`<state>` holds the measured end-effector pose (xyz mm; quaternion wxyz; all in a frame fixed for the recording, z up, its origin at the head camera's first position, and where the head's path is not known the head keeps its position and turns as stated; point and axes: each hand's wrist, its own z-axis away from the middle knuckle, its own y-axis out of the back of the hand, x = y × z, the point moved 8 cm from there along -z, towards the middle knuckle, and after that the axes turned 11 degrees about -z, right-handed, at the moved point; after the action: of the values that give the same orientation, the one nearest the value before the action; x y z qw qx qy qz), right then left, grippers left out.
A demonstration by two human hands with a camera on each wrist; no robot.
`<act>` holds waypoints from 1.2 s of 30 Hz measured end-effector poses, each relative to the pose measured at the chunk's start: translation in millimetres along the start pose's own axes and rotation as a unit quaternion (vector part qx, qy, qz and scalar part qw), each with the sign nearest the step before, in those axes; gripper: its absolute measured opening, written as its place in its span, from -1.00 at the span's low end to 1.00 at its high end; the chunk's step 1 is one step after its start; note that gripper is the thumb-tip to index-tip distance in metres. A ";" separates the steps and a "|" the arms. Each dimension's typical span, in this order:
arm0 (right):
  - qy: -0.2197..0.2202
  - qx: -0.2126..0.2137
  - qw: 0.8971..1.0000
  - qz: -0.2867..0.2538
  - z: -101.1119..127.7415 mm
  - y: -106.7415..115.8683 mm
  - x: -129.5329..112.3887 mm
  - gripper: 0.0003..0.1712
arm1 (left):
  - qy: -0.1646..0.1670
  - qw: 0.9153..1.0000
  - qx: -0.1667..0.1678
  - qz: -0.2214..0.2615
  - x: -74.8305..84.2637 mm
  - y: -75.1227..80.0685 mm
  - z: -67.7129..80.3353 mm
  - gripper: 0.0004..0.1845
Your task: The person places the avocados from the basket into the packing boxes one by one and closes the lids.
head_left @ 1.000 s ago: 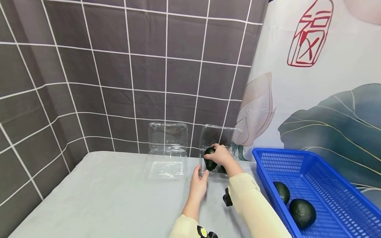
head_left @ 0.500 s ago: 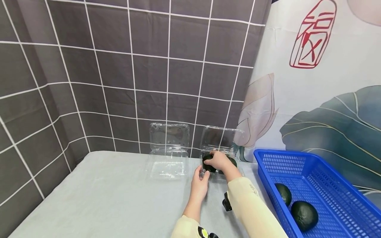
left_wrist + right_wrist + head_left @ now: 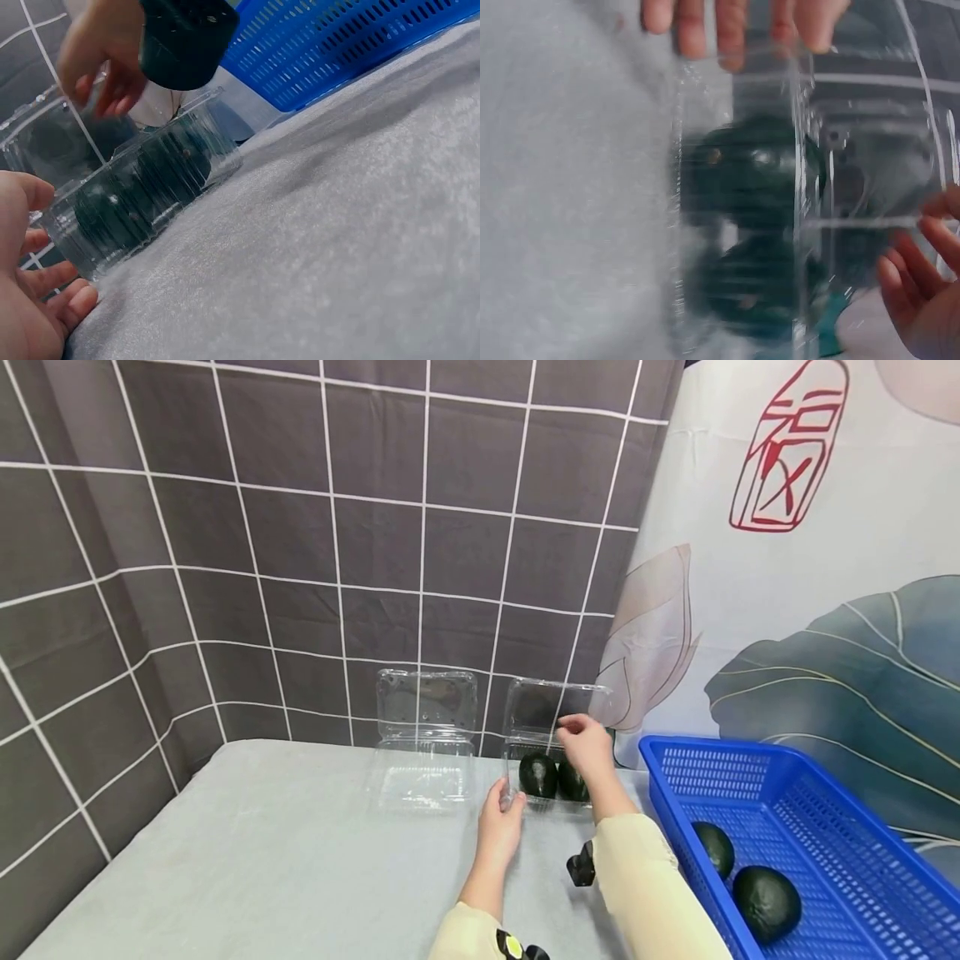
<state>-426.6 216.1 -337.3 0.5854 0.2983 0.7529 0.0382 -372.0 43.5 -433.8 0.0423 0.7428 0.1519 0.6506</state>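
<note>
A clear clamshell box [image 3: 525, 806] stands open on the grey tablecloth, its lid [image 3: 551, 703] upright against the wall. Two dark green avocados [image 3: 538, 775] [image 3: 573, 782] lie side by side in it, also seen through the plastic in the left wrist view [image 3: 112, 214] [image 3: 176, 161] and the right wrist view [image 3: 750, 172]. My left hand [image 3: 501, 817] rests with straight fingers against the box's front left corner [image 3: 71, 259]. My right hand [image 3: 587, 745] hovers above the avocados near the lid, fingers loose, holding nothing.
A second clear clamshell [image 3: 423, 777] sits open and empty to the left. A blue basket [image 3: 720, 777] at the right holds two more avocados [image 3: 711, 846] [image 3: 767, 902]. A tiled backdrop stands close behind the boxes.
My right hand set the avocado down in the box beside the other one, let go and rose toward the lid. My left hand stayed at the box's corner.
</note>
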 end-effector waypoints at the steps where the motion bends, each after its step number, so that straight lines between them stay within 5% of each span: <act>1: -0.006 0.040 0.999 -0.021 -0.5 9.2 5.1 -0.69 | 0.001 1.000 0.001 0.000 0.3 0.3 0.1 -0.54; 5: -0.052 0.118 0.988 -0.079 1.7 29.0 34.9 -0.64 | 0.005 1.000 0.002 -0.004 0.3 0.7 1.0 -0.53; 15: -0.113 0.037 0.981 -0.153 -5.8 23.9 73.4 -0.47 | 0.006 1.000 0.004 -0.009 -0.7 0.0 -0.1 -0.53; 21: -0.064 0.037 0.977 -0.199 -26.7 19.2 107.0 -0.45 | 0.014 1.000 0.002 -0.016 -3.3 -1.7 -0.8 -0.52; 30: -0.102 -0.027 0.981 -0.164 -4.3 18.0 69.8 -0.40 | 0.010 1.000 0.002 -0.008 0.8 1.2 0.8 -0.52; 36: -0.111 -0.034 0.981 -0.154 -0.7 16.4 68.5 -0.35 | -0.019 1.000 0.010 0.002 -2.5 1.0 1.2 -0.49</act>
<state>-430.0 263.6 -389.2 0.6738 0.1615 0.7185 -0.0603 -370.8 42.0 -436.1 0.0365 0.7560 0.1566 0.6345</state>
